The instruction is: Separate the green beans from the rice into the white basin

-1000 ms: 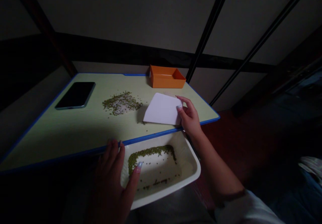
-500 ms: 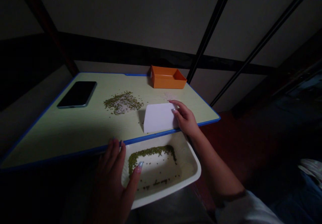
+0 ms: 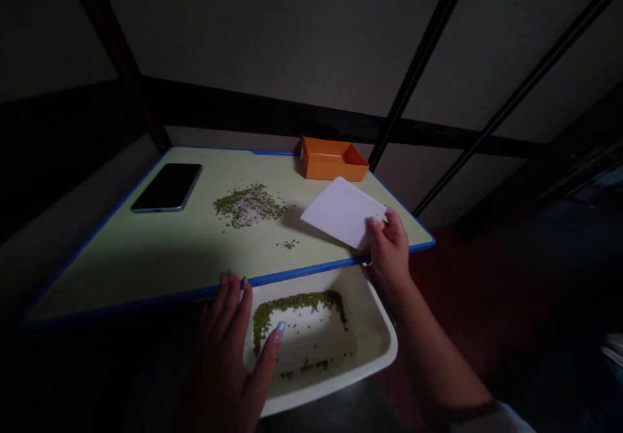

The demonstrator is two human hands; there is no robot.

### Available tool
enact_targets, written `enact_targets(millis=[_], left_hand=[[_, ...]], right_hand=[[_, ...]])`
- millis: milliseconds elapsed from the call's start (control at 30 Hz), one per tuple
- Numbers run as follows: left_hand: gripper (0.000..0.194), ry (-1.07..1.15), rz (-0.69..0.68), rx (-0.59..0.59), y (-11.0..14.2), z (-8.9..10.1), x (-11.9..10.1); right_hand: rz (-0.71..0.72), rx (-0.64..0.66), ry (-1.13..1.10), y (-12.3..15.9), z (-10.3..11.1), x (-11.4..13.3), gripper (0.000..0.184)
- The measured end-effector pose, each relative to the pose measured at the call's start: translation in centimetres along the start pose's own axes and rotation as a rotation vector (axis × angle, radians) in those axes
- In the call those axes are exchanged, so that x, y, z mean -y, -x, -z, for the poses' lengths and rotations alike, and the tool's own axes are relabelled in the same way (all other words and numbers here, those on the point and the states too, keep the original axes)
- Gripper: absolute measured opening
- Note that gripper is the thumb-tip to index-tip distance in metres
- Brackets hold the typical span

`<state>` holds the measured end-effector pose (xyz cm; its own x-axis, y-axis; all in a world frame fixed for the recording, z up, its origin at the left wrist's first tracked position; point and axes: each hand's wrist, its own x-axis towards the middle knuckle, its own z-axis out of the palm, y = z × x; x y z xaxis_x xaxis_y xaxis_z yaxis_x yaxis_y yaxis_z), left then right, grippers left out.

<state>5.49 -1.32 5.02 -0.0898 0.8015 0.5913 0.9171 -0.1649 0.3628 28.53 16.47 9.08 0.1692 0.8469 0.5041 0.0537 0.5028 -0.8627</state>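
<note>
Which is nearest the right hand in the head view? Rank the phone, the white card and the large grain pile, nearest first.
1. White card: held in the right hand.
2. Large grain pile: left of the card.
3. Phone: left of the pile.

"What does the left hand point(image 3: 226, 355) hide?"
"The white tub's point(image 3: 372, 319) left end."
"And the green grains point(image 3: 233, 204)?"
"Each is too small to identify."
"The right sleeve point(image 3: 501, 420)?"
"Cut by the bottom edge."
</note>
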Motion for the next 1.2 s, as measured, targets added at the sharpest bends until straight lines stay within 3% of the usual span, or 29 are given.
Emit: enact_targets(millis=[133,200,300,400,833,1200], left_hand=[[0.064,-0.021,0.005,-0.001,0.2,-0.1,0.0],[0.064,-0.017,-0.001,-0.010,0.2,-0.2,0.0],[0.064,-0.017,-0.011,-0.019,0.2,-0.3,0.0],[0.064,-0.021,-0.012,-0.016,0.1,-0.3,0.0],[0.061,-0.020,-0.016,-0.010,0.1,-0.2,0.1],[0.062,-0.037,-0.038,-0.026,-0.1,-0.1,-0.1]], right_hand=[[0.221,-0.007,0.232,2.3,1.8,1.5,0.017],[0.384,0.118,0.352,3.7,2.5,2.4,0.007],[0.635,0.377,0.424,5.2,2.7,3.5,0.026],[0.773,0.517,0.454,5.8,2.1,3.9,0.030],[0.843,0.467,0.621,5.7,2.0,4.0,0.020],[0.869,0.381,0.680,5.9,2.6,3.5,0.025]])
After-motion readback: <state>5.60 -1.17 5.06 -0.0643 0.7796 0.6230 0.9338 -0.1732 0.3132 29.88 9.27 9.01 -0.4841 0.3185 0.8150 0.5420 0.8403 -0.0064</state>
